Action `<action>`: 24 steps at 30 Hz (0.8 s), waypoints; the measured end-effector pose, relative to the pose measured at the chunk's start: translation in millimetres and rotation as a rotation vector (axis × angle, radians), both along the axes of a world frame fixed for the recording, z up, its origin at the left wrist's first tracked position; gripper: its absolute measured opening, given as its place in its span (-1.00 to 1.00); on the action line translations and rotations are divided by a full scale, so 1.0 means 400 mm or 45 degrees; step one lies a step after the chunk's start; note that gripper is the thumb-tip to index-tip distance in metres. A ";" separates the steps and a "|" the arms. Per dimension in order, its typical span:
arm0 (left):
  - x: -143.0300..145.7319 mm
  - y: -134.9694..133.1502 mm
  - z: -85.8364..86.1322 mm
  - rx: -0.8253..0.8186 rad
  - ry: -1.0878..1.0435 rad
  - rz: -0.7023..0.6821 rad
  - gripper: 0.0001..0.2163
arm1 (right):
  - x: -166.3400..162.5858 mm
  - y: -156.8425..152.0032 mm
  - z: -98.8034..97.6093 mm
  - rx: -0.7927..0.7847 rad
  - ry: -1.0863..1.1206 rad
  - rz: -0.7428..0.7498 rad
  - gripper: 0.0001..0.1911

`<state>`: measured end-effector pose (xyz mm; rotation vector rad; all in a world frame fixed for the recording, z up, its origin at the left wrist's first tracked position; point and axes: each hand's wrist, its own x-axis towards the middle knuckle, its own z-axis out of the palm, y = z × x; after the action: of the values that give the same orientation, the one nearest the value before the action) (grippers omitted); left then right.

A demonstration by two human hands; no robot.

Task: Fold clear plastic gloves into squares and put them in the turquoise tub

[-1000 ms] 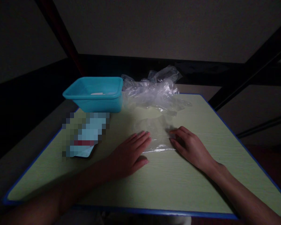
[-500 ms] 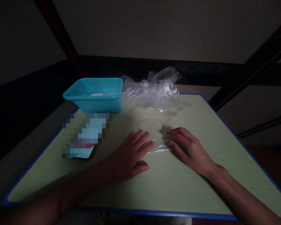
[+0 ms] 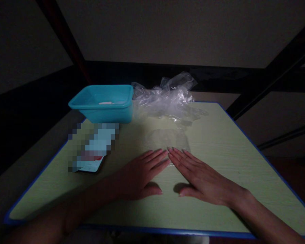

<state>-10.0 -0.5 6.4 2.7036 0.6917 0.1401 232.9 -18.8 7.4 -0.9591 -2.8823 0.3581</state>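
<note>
A clear plastic bag (image 3: 167, 139) lies flat on the table, its near edge under the fingers of both hands. My left hand (image 3: 146, 174) rests palm down with fingers stretched and thumb out to the side. From the other side my right hand (image 3: 198, 174) lies flat too, fingers straight, its fingertips meeting those of the left hand over the bag. Neither hand grips anything. Beyond the flat bag sits a crumpled heap of clear plastic bags (image 3: 167, 100).
A turquoise plastic basin (image 3: 104, 113) stands at the back left with something white inside. Nearer, a phone (image 3: 96, 149) with a lit, pixelated screen lies on the pale green table (image 3: 234, 149), which has a blue edge. Dark slanted bars flank both sides.
My right hand has moved left and flattened from a curled shape, so its fingertips now meet the left hand's. My left hand has shifted slightly nearer. The heap and basin have not moved.
</note>
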 end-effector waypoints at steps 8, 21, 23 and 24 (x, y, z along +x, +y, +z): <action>-0.003 0.001 -0.005 0.004 -0.007 -0.019 -0.35 | -0.001 0.000 -0.004 0.046 0.004 0.007 -0.09; -0.007 0.000 -0.005 0.017 -0.063 -0.026 -0.38 | 0.004 0.006 -0.011 0.057 0.046 0.019 -0.08; -0.007 0.000 -0.006 0.022 -0.043 -0.021 -0.38 | 0.007 0.005 -0.012 0.060 0.027 0.008 -0.10; -0.007 0.000 -0.007 0.026 -0.033 -0.019 -0.38 | 0.010 0.004 -0.013 0.058 0.012 0.001 -0.11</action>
<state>-12.8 -0.6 3.5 2.7206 0.6661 0.1795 237.0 -17.2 2.3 -0.9460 -2.8696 0.2946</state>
